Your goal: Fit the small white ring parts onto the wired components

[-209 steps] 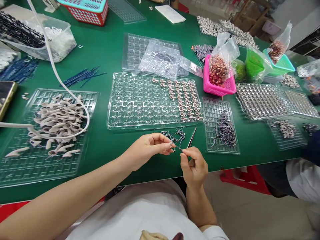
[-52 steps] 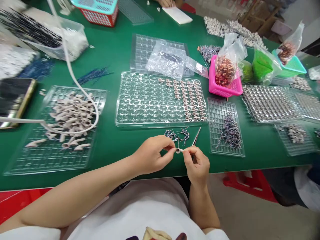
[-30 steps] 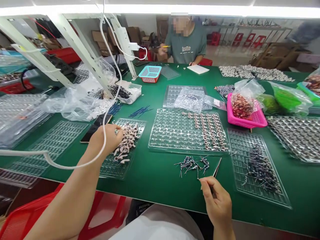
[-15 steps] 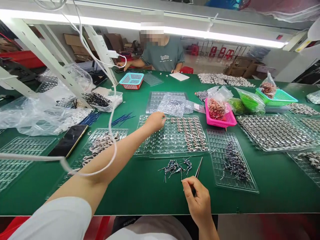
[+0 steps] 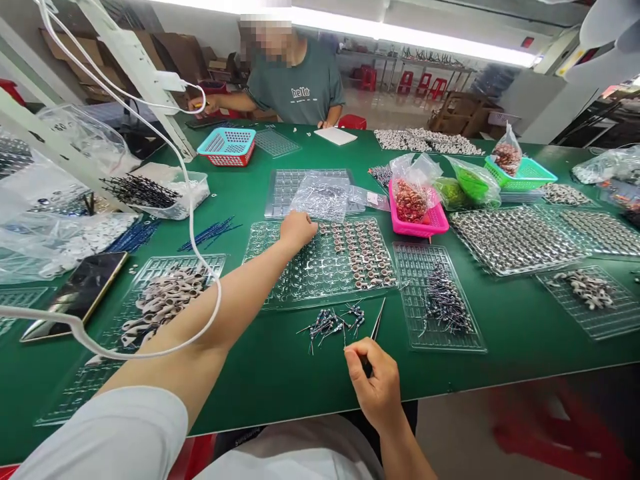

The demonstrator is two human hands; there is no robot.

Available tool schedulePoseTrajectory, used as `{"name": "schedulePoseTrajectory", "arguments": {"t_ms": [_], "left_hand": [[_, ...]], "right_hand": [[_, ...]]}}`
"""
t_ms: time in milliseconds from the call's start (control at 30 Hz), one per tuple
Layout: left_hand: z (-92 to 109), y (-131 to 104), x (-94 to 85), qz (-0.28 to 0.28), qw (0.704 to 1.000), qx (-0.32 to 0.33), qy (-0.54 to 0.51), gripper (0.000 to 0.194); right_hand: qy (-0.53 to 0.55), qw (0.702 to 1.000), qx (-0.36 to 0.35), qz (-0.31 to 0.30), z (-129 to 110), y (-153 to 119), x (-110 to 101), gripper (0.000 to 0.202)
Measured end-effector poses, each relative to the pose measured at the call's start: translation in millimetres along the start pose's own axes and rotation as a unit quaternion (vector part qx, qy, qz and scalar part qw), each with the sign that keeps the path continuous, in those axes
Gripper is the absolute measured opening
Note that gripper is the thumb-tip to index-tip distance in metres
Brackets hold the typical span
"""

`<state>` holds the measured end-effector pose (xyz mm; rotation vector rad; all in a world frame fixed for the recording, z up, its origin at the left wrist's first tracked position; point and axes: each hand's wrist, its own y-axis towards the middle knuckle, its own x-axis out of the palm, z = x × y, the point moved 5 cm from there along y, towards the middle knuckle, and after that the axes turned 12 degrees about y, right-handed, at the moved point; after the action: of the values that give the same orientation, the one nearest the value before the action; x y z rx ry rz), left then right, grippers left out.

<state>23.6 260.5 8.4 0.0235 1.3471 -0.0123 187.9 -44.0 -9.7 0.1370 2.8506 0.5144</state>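
My left hand (image 5: 299,230) reaches to the upper part of a clear plastic tray (image 5: 305,273), its fingers closed near the left end of a filled row. Whatever they pinch is hidden. Small beige ring-shaped parts (image 5: 373,257) sit in the pockets on the tray's right side. Close to me, my right hand (image 5: 377,383) is closed around dark tweezers (image 5: 379,320), tips pointing away. A thin wire lead (image 5: 345,337) rises at its thumb and forefinger. Just beyond lies a loose pile of small components with wire leads (image 5: 327,325).
Right of the tray stand a component-filled clear tray (image 5: 415,327) and a pink basket (image 5: 420,223). Beige parts (image 5: 170,293) lie on another tray at left, near a phone (image 5: 75,293). A white cable (image 5: 193,233) hangs across my left forearm. A co-worker (image 5: 300,80) sits opposite.
The whole view has shifted, so the table's things appear further left and slightly higher. Relative to the tray, my left hand stays at nearly the same place. My right hand still holds the tweezers.
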Motion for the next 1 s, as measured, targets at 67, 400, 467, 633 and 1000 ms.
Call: {"name": "schedulePoseTrajectory", "arguments": {"t_ms": [67, 400, 467, 633, 1000], "left_hand": [[6.7, -10.5, -7.6, 0.022, 0.999, 0.013, -0.03, 0.016], [25.7, -149.6, -38.0, -0.038, 0.958, 0.169, -0.226, 0.02], [25.2, -182.3, -41.0, -0.075, 0.938, 0.196, -0.276, 0.029], [14.3, -218.3, -24.1, -0.178, 0.888, 0.157, -0.393, 0.025], [4.7, -214.9, 23.6, -0.342, 0.722, -0.008, -0.601, 0.017]], "right_hand": [[0.004, 1.0, -0.001, 0.022, -0.1, -0.3, -3.4, 0.014], [-0.187, 0.982, -0.022, -0.015, 1.3, 17.9, -16.4, 0.014], [-0.247, 0.967, -0.03, -0.049, 4.3, 25.7, -9.7, 0.014], [-0.361, 0.928, -0.03, -0.086, 12.9, 39.5, 6.6, 0.009], [-0.29, 0.955, -0.029, -0.044, 4.3, 31.8, 1.8, 0.011]]}}
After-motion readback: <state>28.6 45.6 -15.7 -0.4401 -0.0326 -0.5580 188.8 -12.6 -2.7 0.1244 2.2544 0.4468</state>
